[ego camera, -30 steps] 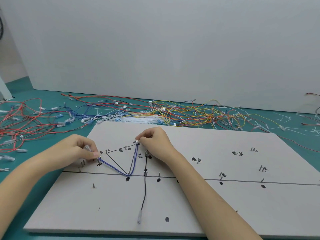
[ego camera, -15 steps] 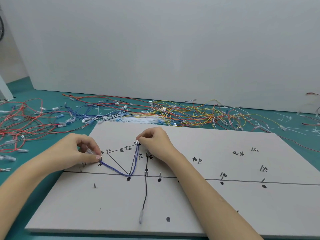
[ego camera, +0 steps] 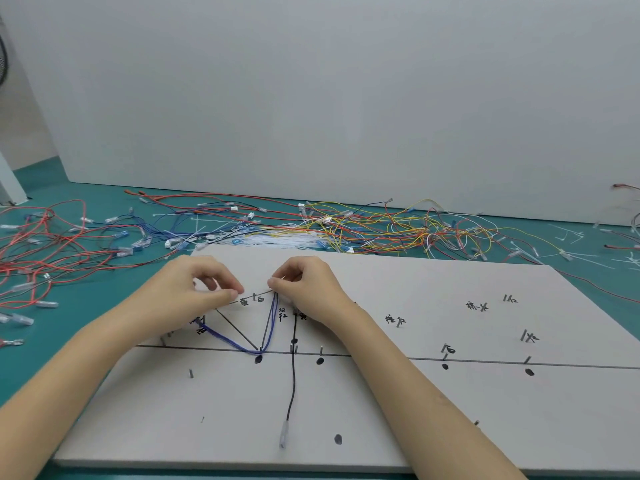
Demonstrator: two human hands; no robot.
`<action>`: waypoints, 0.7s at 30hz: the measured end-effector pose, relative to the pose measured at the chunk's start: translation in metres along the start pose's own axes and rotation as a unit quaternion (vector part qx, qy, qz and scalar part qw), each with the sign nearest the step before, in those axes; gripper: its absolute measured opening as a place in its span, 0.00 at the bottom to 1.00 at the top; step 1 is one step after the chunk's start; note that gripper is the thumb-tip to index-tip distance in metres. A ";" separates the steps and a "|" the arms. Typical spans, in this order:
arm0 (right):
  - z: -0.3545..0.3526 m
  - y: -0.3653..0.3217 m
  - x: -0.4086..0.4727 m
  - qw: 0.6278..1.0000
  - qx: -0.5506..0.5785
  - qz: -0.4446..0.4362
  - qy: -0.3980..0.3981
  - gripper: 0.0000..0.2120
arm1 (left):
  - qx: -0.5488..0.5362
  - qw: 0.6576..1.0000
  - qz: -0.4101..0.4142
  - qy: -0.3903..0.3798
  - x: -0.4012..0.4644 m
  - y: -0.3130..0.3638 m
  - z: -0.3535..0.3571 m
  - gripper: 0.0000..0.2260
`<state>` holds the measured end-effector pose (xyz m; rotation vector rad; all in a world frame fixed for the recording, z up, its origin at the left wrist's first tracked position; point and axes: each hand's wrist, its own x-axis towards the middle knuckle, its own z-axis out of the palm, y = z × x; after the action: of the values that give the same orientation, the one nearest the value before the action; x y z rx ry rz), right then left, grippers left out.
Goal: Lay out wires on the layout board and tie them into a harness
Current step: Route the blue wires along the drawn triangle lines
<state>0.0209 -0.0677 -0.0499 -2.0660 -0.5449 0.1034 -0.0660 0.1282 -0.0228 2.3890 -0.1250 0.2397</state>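
Routing blue wires (ego camera: 235,341) across the layout board (ego camera: 415,410).
Left hand (ego camera: 194,292) hovers with fingers curled, thumb meeting fingertips, its hold unclear; the wires bend round a pin (ego camera: 259,348); right hand (ego camera: 304,289) pinches their upper end.

A teal-green tabletop (ego camera: 86,299) is carrying a flat pale grey layout board (ego camera: 450,410). Loose red, blue and yellow wires (ego camera: 363,226) are lying tangled behind it

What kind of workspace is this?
Most likely a wire-harness assembly bench. A layout board with pins and hand-marked routes lies on a green table, loose terminated wires are heaped behind it, and a blue wire is already routed round the pins.
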 end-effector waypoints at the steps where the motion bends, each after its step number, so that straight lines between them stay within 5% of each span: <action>1: 0.000 0.000 0.000 1.000 -0.002 -0.002 0.000 0.06 | 0.007 1.000 0.009 -0.004 0.003 0.005 0.004 0.08; 11: -0.005 -0.003 0.002 1.000 -0.023 0.005 0.010 0.08 | 0.117 0.992 0.029 -0.044 0.036 0.027 0.034 0.04; 21: -0.012 -0.004 0.000 1.000 -0.010 0.013 -0.009 0.08 | 0.052 0.998 0.015 -0.009 0.039 0.017 0.040 0.06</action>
<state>0.0229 -0.0748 -0.0400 -2.0932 -0.5333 0.1332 -0.0253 0.0875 -0.0328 2.4945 -0.1614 0.2449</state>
